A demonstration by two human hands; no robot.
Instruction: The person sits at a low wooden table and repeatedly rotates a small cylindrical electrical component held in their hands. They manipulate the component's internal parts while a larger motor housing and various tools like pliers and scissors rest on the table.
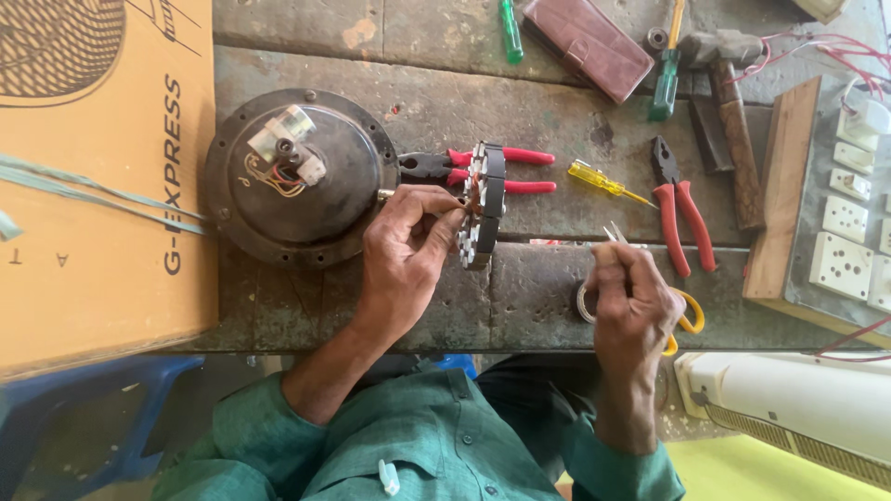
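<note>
The left hand has its grip pinched on the rim of the toothed stator ring, standing it on edge on the bench just right of the round black motor housing. Further right of the ring, the right hand is closed around a pair of tweezers, tips pointing up. That ring looks like stiff, fairly heavy laminated steel, but the copper windings seem delicate, so I'd say hold it by the outer teeth, never the wire.
</note>
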